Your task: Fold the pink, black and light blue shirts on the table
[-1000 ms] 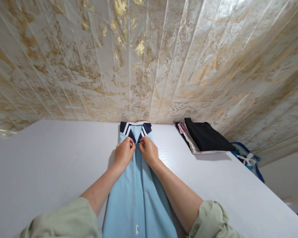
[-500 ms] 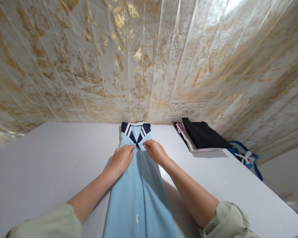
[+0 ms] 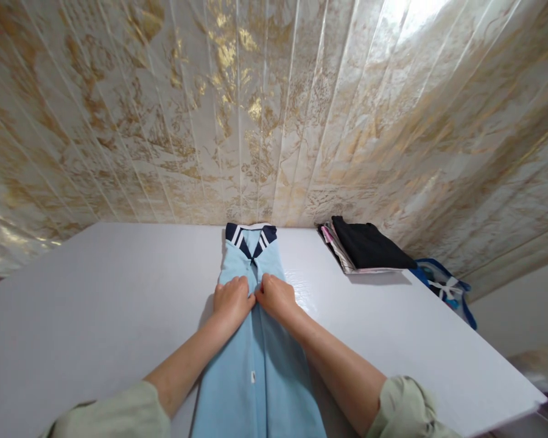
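A light blue sailor-collar garment (image 3: pixel 231 377) lies lengthwise on the table, sides folded in so their edges run down its middle. Its navy collar (image 3: pixel 237 237) with white stripes points away from me. My left hand (image 3: pixel 232 299) is closed on the left folded edge, below the collar. Close beside it, my right hand (image 3: pixel 276 296) is closed on the right edge, thumbs almost meeting at the centre line. The fingertips are hidden from view. Lower down, a small white tag (image 3: pixel 252 377) shows on the fabric.
A stack of folded clothes with a black one (image 3: pixel 369 246) on top sits at the back right of the white table (image 3: pixel 132 304). Beyond the right edge is a blue-trimmed clear bag (image 3: pixel 447 289). A gold-patterned curtain (image 3: pixel 265 121) hangs behind the table.
Both hands have moved down the garment towards me, from just under the collar, and come closer together. Their fingers are now curled onto the fabric edges. The view has shifted slightly.
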The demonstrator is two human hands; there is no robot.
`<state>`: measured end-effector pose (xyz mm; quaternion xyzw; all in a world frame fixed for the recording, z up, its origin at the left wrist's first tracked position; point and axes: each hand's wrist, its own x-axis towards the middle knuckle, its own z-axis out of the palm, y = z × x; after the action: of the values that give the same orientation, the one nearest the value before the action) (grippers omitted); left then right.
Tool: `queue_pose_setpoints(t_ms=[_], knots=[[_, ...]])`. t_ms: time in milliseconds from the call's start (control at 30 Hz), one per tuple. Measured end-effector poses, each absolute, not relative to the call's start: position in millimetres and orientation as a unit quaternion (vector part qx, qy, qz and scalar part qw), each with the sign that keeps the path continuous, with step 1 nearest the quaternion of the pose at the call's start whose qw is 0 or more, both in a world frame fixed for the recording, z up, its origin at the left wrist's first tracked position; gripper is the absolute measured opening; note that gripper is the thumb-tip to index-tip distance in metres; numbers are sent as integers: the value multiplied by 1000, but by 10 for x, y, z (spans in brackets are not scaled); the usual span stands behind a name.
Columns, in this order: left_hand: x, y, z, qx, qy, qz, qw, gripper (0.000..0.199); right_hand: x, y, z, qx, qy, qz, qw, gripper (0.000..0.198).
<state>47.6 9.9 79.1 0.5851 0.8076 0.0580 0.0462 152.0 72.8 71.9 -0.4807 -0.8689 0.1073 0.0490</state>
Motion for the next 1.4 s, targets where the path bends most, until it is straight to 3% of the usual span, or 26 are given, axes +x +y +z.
queue_pose_setpoints(t_ms=[167, 433, 633, 767, 967, 1133, 1400], knots=[[441, 93, 763, 573, 812, 92, 56, 15, 1527, 772, 692, -499, -854, 133, 64, 15], [379, 95, 751, 575, 799, 141, 106, 14, 1527, 870, 642, -441, -851, 266, 103, 13], [303, 131, 691, 595, 782, 136, 126, 23, 1584, 920, 639, -412, -873, 223, 135, 20], [184, 238, 641, 614, 764, 198, 36, 30, 1611, 1033, 559, -405, -880, 129, 212, 35], [-35, 459, 374, 679, 708, 194, 5, 46, 1516, 1006, 346, -337, -924, 107, 149, 47], [-145, 483, 237, 706, 673, 223, -3, 45, 1483, 944, 311, -348, -922, 89, 143, 50], [21, 215, 372, 706, 692, 151, 9, 46, 1567, 939, 395, -330, -930, 110, 116, 48]])
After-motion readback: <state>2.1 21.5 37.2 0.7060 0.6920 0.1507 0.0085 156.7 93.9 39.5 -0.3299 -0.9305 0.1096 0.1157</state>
